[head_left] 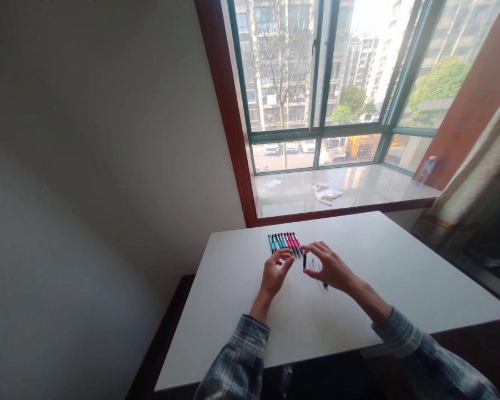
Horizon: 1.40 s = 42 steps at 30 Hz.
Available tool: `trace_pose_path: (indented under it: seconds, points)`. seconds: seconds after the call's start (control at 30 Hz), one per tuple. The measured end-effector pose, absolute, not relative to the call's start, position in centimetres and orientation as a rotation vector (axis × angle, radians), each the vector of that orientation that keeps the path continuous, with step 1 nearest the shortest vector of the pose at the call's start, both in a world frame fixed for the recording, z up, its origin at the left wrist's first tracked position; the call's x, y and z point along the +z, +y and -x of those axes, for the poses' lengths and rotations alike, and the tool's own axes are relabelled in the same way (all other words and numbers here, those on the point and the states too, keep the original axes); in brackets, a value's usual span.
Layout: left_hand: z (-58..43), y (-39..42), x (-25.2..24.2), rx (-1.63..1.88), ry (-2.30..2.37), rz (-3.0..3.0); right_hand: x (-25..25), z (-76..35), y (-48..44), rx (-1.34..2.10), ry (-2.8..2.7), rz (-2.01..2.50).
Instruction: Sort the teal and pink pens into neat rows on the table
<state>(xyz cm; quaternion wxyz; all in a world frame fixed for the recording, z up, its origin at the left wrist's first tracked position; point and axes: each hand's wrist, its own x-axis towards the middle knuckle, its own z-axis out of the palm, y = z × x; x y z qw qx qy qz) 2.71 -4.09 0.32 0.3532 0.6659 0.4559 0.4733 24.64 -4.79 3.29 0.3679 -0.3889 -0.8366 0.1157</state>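
Observation:
My right hand (pixel 332 269) pinches a short black pen part (pixel 304 261) upright between thumb and fingertips; it looks like a pen's grip section. Close by on the left, my left hand (pixel 274 274) has its thumb and forefinger brought together, and whatever may be between them is too small to make out. Just beyond both hands lies a row of several pens (pixel 280 240), teal on the left and pink on the right, with dark ends. Thin loose pen pieces (pixel 320 282), some pale and one dark, lie on the table beneath my right hand and are partly hidden by it.
The white table (pixel 229 300) stands against a grey wall (pixel 108 166). Behind it, the window sill (pixel 283 203) bears a white cloth (pixel 327 194), a piece of paper (pixel 273 183) and a clear plastic bottle (pixel 425 171). A curtain (pixel 466 166) hangs at the right.

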Motion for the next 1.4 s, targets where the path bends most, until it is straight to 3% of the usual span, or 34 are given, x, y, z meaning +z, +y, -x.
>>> trace_pose_path:
  seconds: [0.2, 0.43, 0.6, 0.97, 1.4]
  points:
    - [-2.8, -4.0, -0.1, 1.123, 1.031, -1.615, 3.2, -22.1, -5.5, 0.367, -2.186, 0.898]
    - [-2.8, -3.8, -0.2, 1.244, 1.224, -1.706, -0.7, -27.1, -1.1, 0.273, -2.027, 1.315]
    - [-2.9, -3.9, -0.1, 1.226, 1.276, -1.775, -1.7, -27.5, -0.2, 0.376, -2.046, 1.37]
    - [-3.1, -3.4, -0.5, 1.228, 1.321, -1.793, -2.4, -23.4, -1.8, 1.143, -1.455, 0.954]
    - [-3.4, -3.3, -0.5, 1.219, 1.328, -1.8, -1.9, -22.9, -2.4, 0.995, -1.528, 1.004]
